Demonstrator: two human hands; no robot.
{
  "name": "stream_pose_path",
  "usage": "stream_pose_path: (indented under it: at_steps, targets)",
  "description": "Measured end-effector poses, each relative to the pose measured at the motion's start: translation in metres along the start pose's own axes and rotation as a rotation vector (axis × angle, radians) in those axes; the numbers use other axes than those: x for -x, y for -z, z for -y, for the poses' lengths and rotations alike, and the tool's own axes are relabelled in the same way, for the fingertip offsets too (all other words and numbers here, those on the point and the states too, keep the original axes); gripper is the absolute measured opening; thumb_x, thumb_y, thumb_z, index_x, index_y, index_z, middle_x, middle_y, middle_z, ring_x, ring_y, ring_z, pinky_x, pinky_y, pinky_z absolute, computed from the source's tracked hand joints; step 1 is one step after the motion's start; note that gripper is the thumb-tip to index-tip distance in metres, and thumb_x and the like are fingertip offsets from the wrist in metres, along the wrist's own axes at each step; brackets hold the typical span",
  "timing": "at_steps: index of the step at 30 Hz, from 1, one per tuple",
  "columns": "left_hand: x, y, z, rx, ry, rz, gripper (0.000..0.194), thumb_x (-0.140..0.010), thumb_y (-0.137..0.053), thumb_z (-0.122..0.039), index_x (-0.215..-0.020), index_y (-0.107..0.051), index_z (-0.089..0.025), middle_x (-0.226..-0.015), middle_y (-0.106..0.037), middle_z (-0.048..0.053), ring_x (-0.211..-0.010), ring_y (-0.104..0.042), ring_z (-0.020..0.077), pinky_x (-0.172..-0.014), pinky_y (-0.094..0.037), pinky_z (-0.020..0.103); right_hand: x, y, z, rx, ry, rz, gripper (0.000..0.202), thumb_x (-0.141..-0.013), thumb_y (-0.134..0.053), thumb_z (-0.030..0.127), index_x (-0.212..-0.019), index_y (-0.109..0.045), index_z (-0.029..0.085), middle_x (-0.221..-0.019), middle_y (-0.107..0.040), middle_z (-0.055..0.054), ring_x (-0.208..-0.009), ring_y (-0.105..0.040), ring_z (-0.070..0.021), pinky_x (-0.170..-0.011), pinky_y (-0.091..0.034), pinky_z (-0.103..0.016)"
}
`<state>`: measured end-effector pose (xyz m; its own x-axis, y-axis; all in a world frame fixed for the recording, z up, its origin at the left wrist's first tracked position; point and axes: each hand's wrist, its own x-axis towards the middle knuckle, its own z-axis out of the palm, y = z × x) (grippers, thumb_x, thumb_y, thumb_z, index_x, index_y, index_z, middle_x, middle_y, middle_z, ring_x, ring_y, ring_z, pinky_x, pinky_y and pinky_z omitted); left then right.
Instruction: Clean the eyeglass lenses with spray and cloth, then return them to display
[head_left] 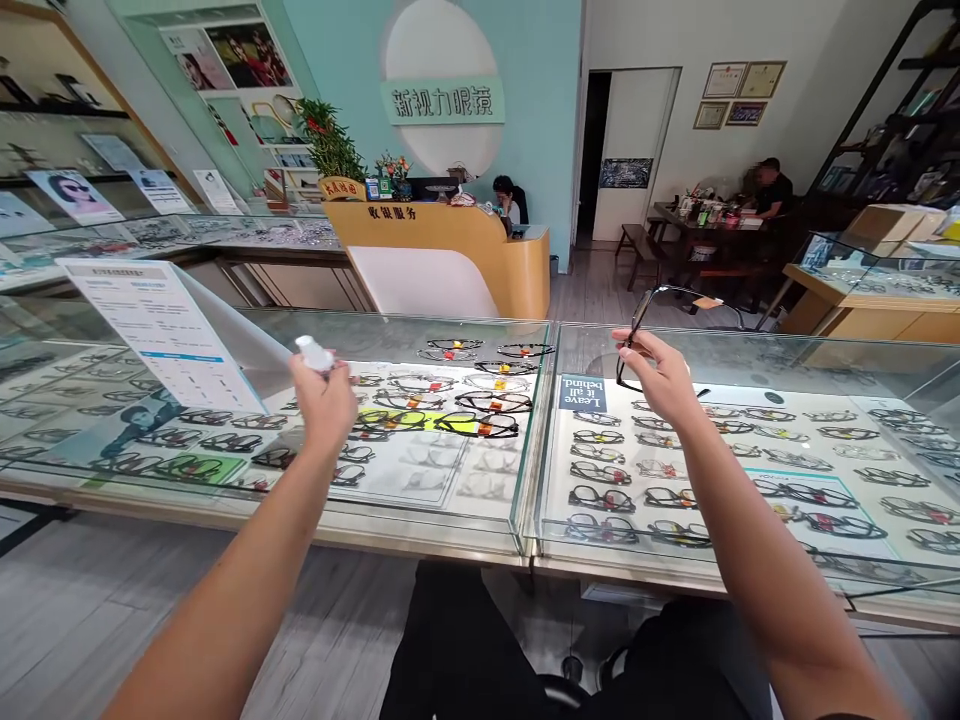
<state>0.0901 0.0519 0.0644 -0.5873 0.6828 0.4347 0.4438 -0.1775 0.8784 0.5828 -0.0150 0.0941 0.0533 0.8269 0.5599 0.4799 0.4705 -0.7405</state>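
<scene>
My left hand (324, 402) is closed around a small white bottle (313, 353), whose white top sticks up above the fingers. Raised over the right-hand showcase, my right hand (658, 372) pinches a pair of dark-framed eyeglasses (636, 318). An orange tag (707, 302) hangs on one of its temples, which stretches out to the right. Several eyeglasses (476, 424) with orange and red tags are to the right of my left hand. Below my right hand, rows of eyeglasses (600, 498) show through the showcase glass.
A white printed sign (161, 320) stands on the left showcase (450, 535). The right showcase (720, 565) adjoins it, and a dark card (584, 393) lies near the seam. Beyond are a wooden counter (442, 235) with a seated person (510, 200), and another person (772, 190) at a table.
</scene>
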Motion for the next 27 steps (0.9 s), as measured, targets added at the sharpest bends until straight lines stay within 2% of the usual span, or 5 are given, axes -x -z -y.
stream_pose_path:
  at_steps: [7, 12, 20, 24, 27]
  targets:
    - [0.073, -0.112, -0.102, 0.605, -0.069, 0.615, 0.03, -0.069, -0.075, -0.032, -0.091, -0.059, -0.021, -0.083, -0.059, 0.001, -0.069, -0.056, 0.0139, -0.057, -0.05, 0.027, -0.001, -0.002, -0.004, -0.117, -0.043, 0.047, 0.031, -0.098, -0.062, 0.038, -0.121, -0.077, 0.025, -0.129, -0.078, -0.009, -0.116, -0.071, -0.0271, -0.108, -0.053, -0.047]
    - [0.132, -0.172, -0.139, 0.749, 0.127, 1.022, 0.064, -0.077, -0.073, -0.082, -0.078, -0.059, -0.02, -0.068, -0.054, 0.0, -0.06, -0.052, 0.0133, -0.052, -0.046, 0.027, -0.001, -0.008, -0.008, -0.228, -0.106, 0.133, 0.027, -0.097, -0.063, 0.037, -0.116, -0.077, 0.023, -0.127, -0.077, -0.008, -0.118, -0.07, -0.0268, -0.109, -0.05, -0.046]
    - [0.154, -0.173, -0.134, 0.927, 0.585, 1.516, 0.09, -0.078, -0.026, -0.109, -0.057, -0.04, -0.022, -0.054, -0.029, -0.001, -0.05, -0.035, 0.0146, -0.046, -0.03, 0.029, 0.004, -0.02, 0.005, -0.333, -0.135, 0.26, 0.027, -0.101, -0.063, 0.044, -0.103, -0.08, 0.023, -0.112, -0.078, -0.005, -0.105, -0.068, -0.0234, -0.097, -0.052, -0.039]
    - [0.149, -0.167, -0.127, 0.95, 0.61, 1.523, 0.089, -0.079, -0.022, -0.108, -0.054, -0.036, -0.023, -0.052, -0.024, -0.002, -0.049, -0.031, 0.0144, -0.046, -0.028, 0.029, 0.008, -0.024, 0.008, -0.371, -0.162, 0.315, 0.033, -0.103, -0.062, 0.05, -0.104, -0.082, 0.023, -0.109, -0.078, -0.006, -0.102, -0.068, -0.0233, -0.092, -0.051, -0.037]
    - [0.149, -0.169, -0.122, 0.876, 0.423, 1.353, 0.086, -0.082, -0.033, -0.103, -0.059, -0.047, -0.022, -0.058, -0.039, 0.001, -0.055, -0.043, 0.0156, -0.054, -0.039, 0.032, 0.011, -0.027, 0.013, -0.4, -0.173, 0.358, 0.035, -0.103, -0.062, 0.051, -0.104, -0.083, 0.024, -0.107, -0.079, -0.006, -0.101, -0.069, -0.0237, -0.093, -0.052, -0.038]
